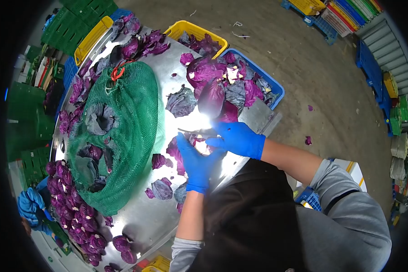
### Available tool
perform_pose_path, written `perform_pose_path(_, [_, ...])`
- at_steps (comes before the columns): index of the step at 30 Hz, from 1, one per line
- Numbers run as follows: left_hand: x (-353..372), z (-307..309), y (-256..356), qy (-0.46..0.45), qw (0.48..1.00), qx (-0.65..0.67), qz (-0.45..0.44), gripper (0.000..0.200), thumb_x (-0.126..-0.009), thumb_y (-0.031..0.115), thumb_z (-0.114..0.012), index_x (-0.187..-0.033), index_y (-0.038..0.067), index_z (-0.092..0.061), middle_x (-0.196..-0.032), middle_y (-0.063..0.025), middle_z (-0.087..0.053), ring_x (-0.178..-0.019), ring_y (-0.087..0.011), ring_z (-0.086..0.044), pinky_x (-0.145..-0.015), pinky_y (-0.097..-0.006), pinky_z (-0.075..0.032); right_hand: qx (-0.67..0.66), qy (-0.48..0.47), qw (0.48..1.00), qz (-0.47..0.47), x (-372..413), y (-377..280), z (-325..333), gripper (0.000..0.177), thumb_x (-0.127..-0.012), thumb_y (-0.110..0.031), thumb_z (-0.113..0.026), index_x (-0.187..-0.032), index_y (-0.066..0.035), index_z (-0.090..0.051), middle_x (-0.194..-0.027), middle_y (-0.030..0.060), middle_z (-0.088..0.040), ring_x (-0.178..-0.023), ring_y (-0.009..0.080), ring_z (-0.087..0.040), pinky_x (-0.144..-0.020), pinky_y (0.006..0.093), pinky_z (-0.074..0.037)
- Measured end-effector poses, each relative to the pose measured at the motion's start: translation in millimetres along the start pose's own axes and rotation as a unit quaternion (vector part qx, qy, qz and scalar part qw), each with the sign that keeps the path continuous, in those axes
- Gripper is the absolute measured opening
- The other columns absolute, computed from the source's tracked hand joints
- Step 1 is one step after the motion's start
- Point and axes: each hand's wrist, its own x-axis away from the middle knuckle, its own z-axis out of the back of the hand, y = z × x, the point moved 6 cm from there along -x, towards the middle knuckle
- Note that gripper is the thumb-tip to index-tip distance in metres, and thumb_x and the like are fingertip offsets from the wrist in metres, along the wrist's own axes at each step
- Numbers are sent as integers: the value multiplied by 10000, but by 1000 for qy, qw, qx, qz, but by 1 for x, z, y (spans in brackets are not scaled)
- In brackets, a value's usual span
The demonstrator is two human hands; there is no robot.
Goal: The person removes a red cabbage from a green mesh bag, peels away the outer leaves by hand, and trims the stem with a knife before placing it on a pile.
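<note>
My gloved left hand (196,162) is closed around a red cabbage (201,146), whose pale cut base shows between the fingers. Just to the right, my gloved right hand (238,139) grips a knife (197,132); its thin blade points left across the cabbage, and the handle is hidden in the fist. Loose purple leaves (161,188) lie beside my left hand on the metal table (138,213). Beyond both hands, a large pile of cabbage leaves (211,90) hangs over the table edge.
A green mesh sack (136,109) with a few cabbages inside lies across the table. Trimmed cabbages (72,204) are heaped at the far left edge. A blue crate (276,86) and a yellow crate (195,29) hold leaves. Another person in blue (31,206) is at the left.
</note>
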Motion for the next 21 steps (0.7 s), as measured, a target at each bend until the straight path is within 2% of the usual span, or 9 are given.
perform_pose_path(2, [3, -11, -8, -58, 990, 110, 61, 996, -653, 407, -781, -1354, -70, -259, -1213, -174, -447, -1152, -300, -440, -1017, -401, -338, 73, -10, 997, -16, 2, 4, -8, 488, -885, -402, -577, -1255, -86, -532, -1041, 143, -640, -890, 227, -660, -768, 318, -520])
perform_pose_path(4, [9, -5, -10, 41, 948, -298, -105, 1103, -606, 455, -800, -1357, -125, -238, -1274, -250, -431, -1211, -386, -416, -1028, -445, -329, 146, -20, 988, -34, -2, 1, -7, 499, -896, -423, -551, -1265, -89, -519, -1011, 144, -641, -874, 214, -662, -731, 310, -525])
perform_pose_path(8, [3, -11, -4, 51, 950, -299, -75, 1188, -522, 471, -838, -1366, -108, -235, -1304, -295, -393, -1214, -426, -398, -1013, -471, -339, 111, -66, 981, -147, -17, 10, 8, 436, -915, -464, -471, -1134, -111, -603, -805, 97, -660, -725, 206, -666, -646, 320, -514])
perform_pose_path(10, [11, -12, 0, 22, 953, -291, -76, 1183, -514, 466, -840, -1369, -91, -243, -1319, -292, -382, -1223, -428, -389, -1013, -469, -338, 396, 16, 912, 104, -28, 33, 23, 354, -901, -401, -501, -1022, -102, -647, -740, 95, -659, -663, 236, -657, -650, 351, -509])
perform_pose_path(11, [19, -9, -1, -8, 955, -289, -71, 1177, -506, 462, -841, -1372, -74, -251, -1334, -290, -370, -1231, -429, -380, -1013, -466, -337, 395, 20, 912, 106, -23, 37, 28, 354, -901, -401, -501, -1022, -102, -647, -740, 95, -659, -663, 236, -657, -650, 351, -509])
perform_pose_path(13, [40, -6, 2, 17, 933, -322, -162, 1118, -532, 383, -848, -1377, -46, -255, -1345, -261, -361, -1268, -403, -349, -1049, -452, -313, 130, 18, 983, -131, -16, 73, 44, 213, -872, -282, -599, -906, -80, -656, -734, 80, -643, -690, 199, -640, -635, 341, -504])
perform_pose_path(17, [53, 16, -18, 12, 967, -219, -130, 1070, -573, 328, -846, -1378, -51, -250, -1373, -236, -339, -1312, -365, -306, -1091, -444, -264, 401, 85, 910, 55, -14, 47, 45, 243, -901, -298, -551, -909, -81, -661, -868, 93, -668, -798, 228, -646, -664, 358, -515])
perform_pose_path(19, [55, 24, -19, 11, 968, -216, -127, 1066, -577, 321, -846, -1378, -54, -250, -1385, -233, -329, -1315, -361, -304, -1091, -440, -264, 98, 221, 945, -222, -17, 73, 85, 252, -907, -298, -529, -946, -77, -643, -1083, 121, -632, -965, 241, -616, -694, 366, -519])
perform_pose_path(21, [54, 25, -16, -12, 969, -212, -129, 1031, -607, 313, -827, -1381, -58, -255, -1398, -234, -316, -1321, -362, -299, -1092, -434, -264, 69, 169, 970, -158, -18, 34, 73, 265, -901, -304, -534, -1004, -76, -619, -1179, 134, -574, -1032, 251, -584, -741, 364, -512])
